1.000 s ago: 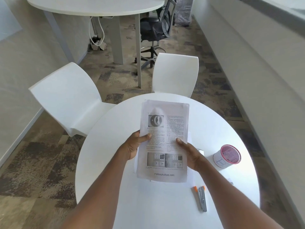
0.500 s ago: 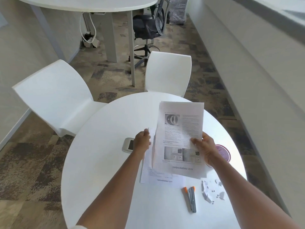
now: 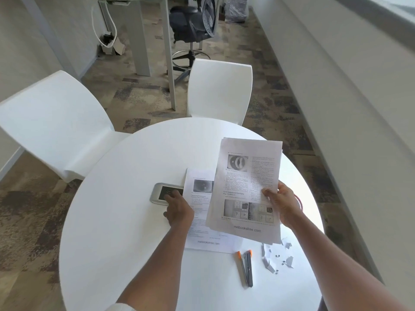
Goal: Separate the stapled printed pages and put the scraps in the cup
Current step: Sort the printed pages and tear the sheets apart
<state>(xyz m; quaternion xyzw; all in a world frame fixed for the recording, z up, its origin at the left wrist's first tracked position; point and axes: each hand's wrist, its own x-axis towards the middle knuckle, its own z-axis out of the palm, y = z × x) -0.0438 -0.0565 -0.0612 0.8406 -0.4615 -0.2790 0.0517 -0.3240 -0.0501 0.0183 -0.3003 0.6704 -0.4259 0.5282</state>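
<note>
Patchy brown carpet runs past two white chairs (image 3: 56, 122) to a round white tabletop (image 3: 125, 232), seen from the head camera. The right hand (image 3: 283, 205) holds a sheaf of printed pages (image 3: 247, 185) raised above the tabletop, thumb on the front of the paper and fingers curled behind its right edge. The left hand (image 3: 178, 209) lies flat, fingers fairly straight, pressing on the left edge of a single printed sheet (image 3: 202, 221) that lies on the tabletop, partly under the raised pages. Its fingertips reach a small grey device (image 3: 161, 195) with a dark screen, just beside that sheet. Close to the near edge lies a staple remover (image 3: 246, 268) with orange tips. Paper scraps (image 3: 276, 257) are scattered on the tabletop just right of it. The cup (image 3: 298, 202) is almost wholly hidden behind the right hand; only a strip of red-and-white rim shows, and its contents cannot be seen.
</note>
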